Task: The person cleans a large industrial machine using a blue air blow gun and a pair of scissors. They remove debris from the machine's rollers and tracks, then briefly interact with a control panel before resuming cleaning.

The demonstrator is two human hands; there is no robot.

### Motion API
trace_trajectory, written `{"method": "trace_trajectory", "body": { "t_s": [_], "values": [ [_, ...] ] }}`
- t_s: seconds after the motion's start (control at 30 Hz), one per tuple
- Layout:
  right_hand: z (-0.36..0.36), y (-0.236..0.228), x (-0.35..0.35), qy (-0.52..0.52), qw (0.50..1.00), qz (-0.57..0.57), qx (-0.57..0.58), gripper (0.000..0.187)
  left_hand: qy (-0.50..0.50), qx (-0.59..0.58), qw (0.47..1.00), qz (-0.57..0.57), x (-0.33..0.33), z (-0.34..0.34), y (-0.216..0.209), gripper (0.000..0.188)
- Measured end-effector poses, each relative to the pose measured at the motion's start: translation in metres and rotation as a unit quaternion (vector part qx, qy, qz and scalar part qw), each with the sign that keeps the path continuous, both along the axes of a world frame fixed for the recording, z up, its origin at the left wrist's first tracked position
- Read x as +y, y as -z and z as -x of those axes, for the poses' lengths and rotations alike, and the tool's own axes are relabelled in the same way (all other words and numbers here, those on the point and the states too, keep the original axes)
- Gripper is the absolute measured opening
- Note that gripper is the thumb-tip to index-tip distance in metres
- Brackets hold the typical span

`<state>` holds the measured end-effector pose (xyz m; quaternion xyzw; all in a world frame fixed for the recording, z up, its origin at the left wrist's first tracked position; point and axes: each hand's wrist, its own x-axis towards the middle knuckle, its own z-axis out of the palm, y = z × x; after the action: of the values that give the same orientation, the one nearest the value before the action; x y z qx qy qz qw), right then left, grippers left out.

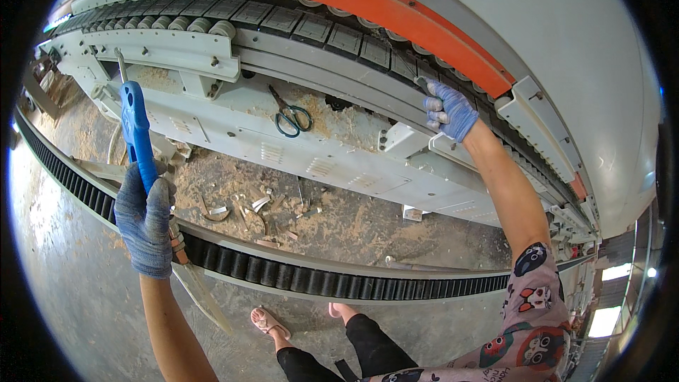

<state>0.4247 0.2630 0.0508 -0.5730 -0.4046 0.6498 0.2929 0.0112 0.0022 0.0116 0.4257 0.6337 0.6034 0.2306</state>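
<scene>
My left hand [145,223], in a grey-blue knit glove, is closed round the handle of a blue air blow gun [136,124]. Its thin metal nozzle points up, away from me, towards the machine's left part. Below the hand a coupling and a pale hose [201,301] hang down. My right hand [450,111], gloved too, reaches to the track of dark chain pads [311,30] on the machine. Its fingers are curled, with a small dark, thin thing at their tips that I cannot make out. Scissors [291,114] with dark green handles lie on the dusty machine ledge.
An orange guard [382,10] runs above the chain track. Between the machine's pale base [304,159] and me lies a curved black roller conveyor [297,276]. Wood scraps [258,205] and sawdust litter the floor behind it. My feet stand on the near side.
</scene>
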Motion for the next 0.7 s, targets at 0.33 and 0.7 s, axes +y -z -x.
{"method": "trace_trajectory", "body": {
  "t_s": [0.33,0.7],
  "values": [
    [-0.009,0.016,0.002,-0.016,0.999,-0.036,0.028,0.011,0.002,0.005,1.000,-0.005,0.001,0.000,0.010,0.037],
    [0.005,0.057,0.000,0.067,0.987,-0.137,-0.051,0.026,0.018,0.010,1.000,-0.011,0.002,0.004,0.016,0.041]
  ]
}}
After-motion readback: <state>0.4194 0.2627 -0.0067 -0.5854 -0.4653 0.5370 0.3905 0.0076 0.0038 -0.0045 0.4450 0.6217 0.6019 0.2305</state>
